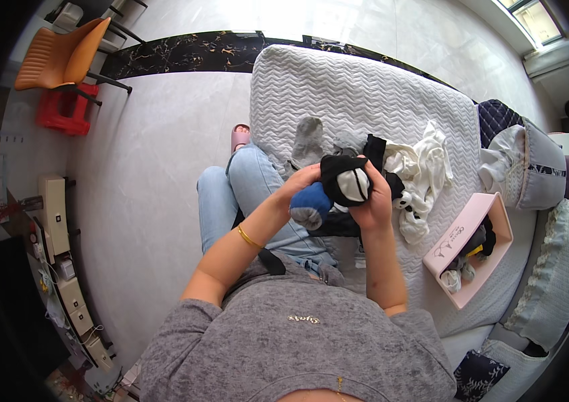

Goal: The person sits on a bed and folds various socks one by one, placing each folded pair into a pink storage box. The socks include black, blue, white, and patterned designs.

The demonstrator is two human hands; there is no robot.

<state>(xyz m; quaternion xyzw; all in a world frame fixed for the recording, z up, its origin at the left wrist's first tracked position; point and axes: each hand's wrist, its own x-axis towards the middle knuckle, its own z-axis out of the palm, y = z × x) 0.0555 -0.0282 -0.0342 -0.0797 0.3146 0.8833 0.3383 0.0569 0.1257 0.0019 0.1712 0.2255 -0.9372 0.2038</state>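
Observation:
My left hand [305, 180] and my right hand [376, 198] grip a black sock with a white patch [353, 184] from both sides. It is bunched up between them over my lap. Just below my left hand is a blue sock with a grey end [309, 203]; whether that hand holds it too, I cannot tell. Beyond my hands, a grey sock [308, 135] lies on the white quilted cover [364, 93]. To the right are several white garments or socks [427, 161], some with black spots. Black cloth [335, 224] lies under my wrists.
A pink box [498, 207] holding several socks stands on the right. Behind it are cushions [545, 166] and a knitted cover [548, 281]. On the floor at left are an orange chair [58, 58], a red stool [76, 118] and a drawer cabinet [54, 213].

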